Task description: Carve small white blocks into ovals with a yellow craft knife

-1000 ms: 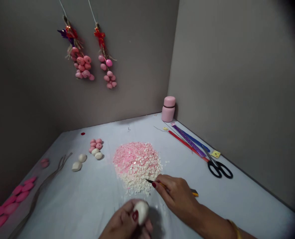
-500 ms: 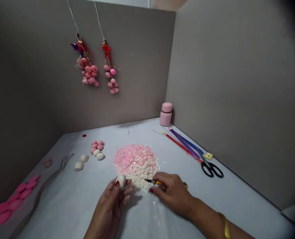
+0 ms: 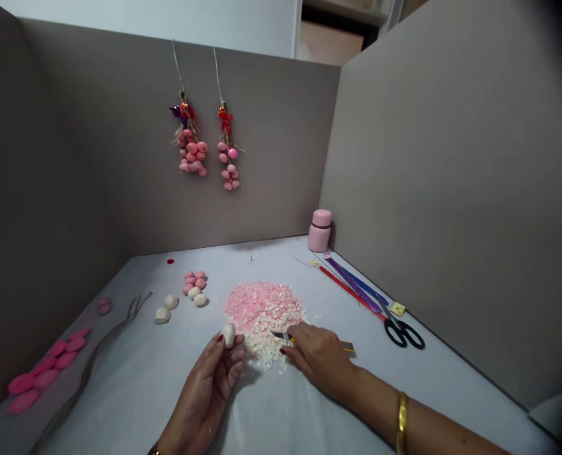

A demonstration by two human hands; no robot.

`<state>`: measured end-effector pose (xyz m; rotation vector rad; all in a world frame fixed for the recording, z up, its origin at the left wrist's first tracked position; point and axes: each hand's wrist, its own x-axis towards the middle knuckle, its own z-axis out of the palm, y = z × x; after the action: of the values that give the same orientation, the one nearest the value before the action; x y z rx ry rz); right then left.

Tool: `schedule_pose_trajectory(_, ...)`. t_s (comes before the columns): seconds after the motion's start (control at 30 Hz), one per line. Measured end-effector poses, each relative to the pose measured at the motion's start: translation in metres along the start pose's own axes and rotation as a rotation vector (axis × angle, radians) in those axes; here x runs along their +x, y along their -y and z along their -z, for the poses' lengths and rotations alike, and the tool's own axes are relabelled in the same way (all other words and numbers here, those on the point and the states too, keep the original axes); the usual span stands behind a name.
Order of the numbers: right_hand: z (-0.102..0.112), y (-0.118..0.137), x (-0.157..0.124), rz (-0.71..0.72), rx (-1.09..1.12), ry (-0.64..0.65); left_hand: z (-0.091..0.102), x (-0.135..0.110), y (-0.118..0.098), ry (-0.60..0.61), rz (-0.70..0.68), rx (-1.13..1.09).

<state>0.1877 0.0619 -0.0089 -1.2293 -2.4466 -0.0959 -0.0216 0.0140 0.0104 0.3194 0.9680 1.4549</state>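
Between the thumb and fingers of my left hand (image 3: 209,376) is a small white rounded piece (image 3: 228,335), its material unclear. My right hand (image 3: 321,357) grips a craft knife (image 3: 281,335) with a yellow and dark handle, its blade pointing left toward the white piece but apart from it. Under and behind both hands lies a heap of pink and white shavings (image 3: 264,309). To the left rest two white pieces (image 3: 162,315), and beyond them a cluster of pink balls (image 3: 195,280) with two white ones touching it.
Bright pink oval pieces (image 3: 46,378) and a bundle of brown cord (image 3: 88,366) lie at left. Black-handled scissors (image 3: 404,335), red, purple and blue strips (image 3: 354,284) and a pink jar (image 3: 319,231) stand along the right wall. Two pink ball garlands (image 3: 193,151) hang on the back panel.
The view has tilted up and shifted left, so the scene sits lower and further right. The knife has drawn slightly closer to the white piece, which looks a little turned in my left hand.
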Motion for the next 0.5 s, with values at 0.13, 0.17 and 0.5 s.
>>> schedule_pose_trajectory(0.13,0.016,0.014,0.006,0.004,0.091,-0.035,-0.003,-0.004,0.001,0.037,0.052,0.0)
schedule_pose_trajectory(0.17,0.021,0.016,0.008,-0.002,0.109,-0.05,-0.003,-0.004,0.002,0.045,0.066,0.004)
schedule_pose_trajectory(0.5,0.018,0.033,0.007,-0.151,0.573,-0.185,0.006,0.003,0.025,0.192,-0.296,0.444)
